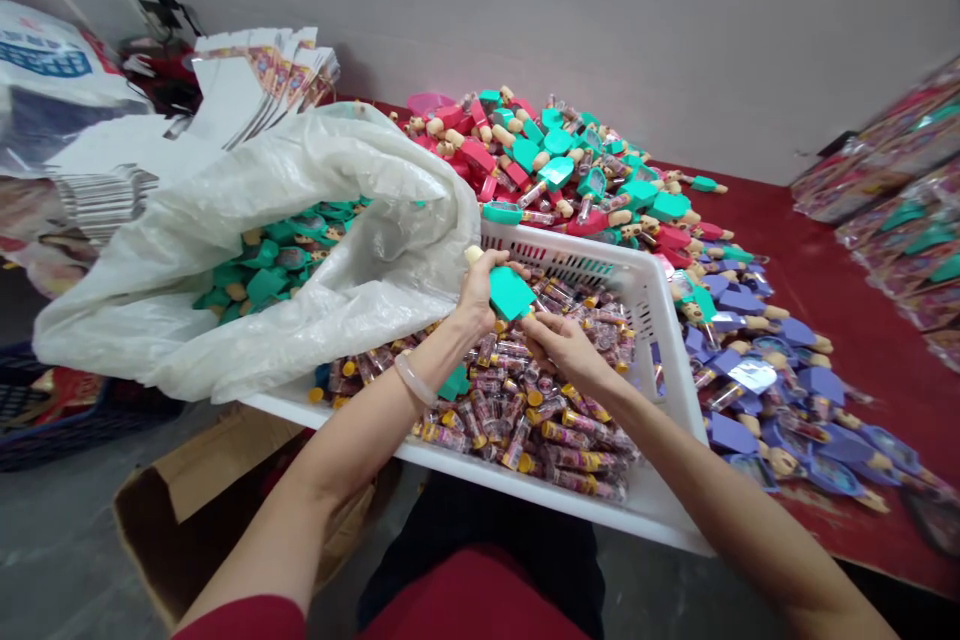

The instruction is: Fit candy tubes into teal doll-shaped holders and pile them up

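Note:
My left hand is closed around a teal paddle-shaped toy piece, whose beige knob sticks out past the thumb side. At the paddle's lower right edge, the fingers of my right hand are pinched together; what they hold is mostly hidden. Both hands are above a white plastic basket full of small clear tubes with yellow caps. Another teal piece lies on the tubes under my left wrist. Left of my hands, a translucent white sack lies open with more teal pieces inside.
Behind the basket, pink and teal pieces with tubes are heaped on a red table. Purple ones lie at right, near packaged goods. Stacked printed cards stand back left. A cardboard box is below left.

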Demonstrator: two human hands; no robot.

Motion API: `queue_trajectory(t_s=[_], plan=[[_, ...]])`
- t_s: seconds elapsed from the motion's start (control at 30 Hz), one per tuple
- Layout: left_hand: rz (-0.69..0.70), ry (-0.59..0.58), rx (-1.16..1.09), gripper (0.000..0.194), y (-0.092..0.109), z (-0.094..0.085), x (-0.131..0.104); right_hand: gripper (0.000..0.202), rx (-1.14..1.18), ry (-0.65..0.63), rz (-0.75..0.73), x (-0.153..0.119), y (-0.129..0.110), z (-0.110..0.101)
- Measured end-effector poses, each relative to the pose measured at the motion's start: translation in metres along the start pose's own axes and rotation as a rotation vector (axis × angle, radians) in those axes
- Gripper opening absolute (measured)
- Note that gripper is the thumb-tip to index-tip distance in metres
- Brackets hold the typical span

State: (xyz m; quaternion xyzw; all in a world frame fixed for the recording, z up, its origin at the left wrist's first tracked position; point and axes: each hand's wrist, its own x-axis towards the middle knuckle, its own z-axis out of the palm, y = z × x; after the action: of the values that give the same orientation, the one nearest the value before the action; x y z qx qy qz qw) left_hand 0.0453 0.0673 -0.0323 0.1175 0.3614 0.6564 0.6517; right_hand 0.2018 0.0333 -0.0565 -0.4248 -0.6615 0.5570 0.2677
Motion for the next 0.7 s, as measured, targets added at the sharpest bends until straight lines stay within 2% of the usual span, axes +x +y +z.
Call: queue_trajectory(t_s=[0.07,0.13,0.17,0.23,0.33,0.43,0.5,0.63,0.7], plan=[[-0.005,-0.017,0.015,0.025,0.006,-0.002,0.004,0.028,-0.406,0.267,-0.108,0.003,0.004,-0.003],[-0.054,-0.011,-0.005,0.032,0.006,-0.002,0.006,0.026,-0.777,0.438,-0.093,0.004,0.007,-0.005],[-0.082,0.000,-0.019,0.033,0.004,-0.002,0.006,0.027,-0.913,0.453,-0.045,0.004,0.008,-0.005],[-0.101,0.029,-0.042,0.031,-0.005,-0.001,0.005,0.029,-1.071,0.394,0.044,0.005,0.009,-0.003],[-0.088,0.037,-0.057,0.024,-0.017,0.000,0.002,0.033,-1.045,0.281,0.080,0.004,0.006,0.002],[-0.044,-0.014,-0.056,0.025,-0.018,0.000,-0.002,0.017,-0.803,0.135,0.036,0.002,0.003,0.003],[-0.026,-0.043,-0.042,0.028,-0.015,0.001,-0.005,0.013,-0.651,0.082,-0.024,0.000,0.004,0.002],[-0.049,-0.035,-0.086,0.028,-0.014,0.004,-0.007,0.024,-0.582,0.164,-0.086,-0.001,0.008,0.005],[-0.098,0.015,-0.100,0.028,-0.011,0.006,-0.005,0.026,-0.605,0.176,-0.078,0.002,0.009,0.003]])
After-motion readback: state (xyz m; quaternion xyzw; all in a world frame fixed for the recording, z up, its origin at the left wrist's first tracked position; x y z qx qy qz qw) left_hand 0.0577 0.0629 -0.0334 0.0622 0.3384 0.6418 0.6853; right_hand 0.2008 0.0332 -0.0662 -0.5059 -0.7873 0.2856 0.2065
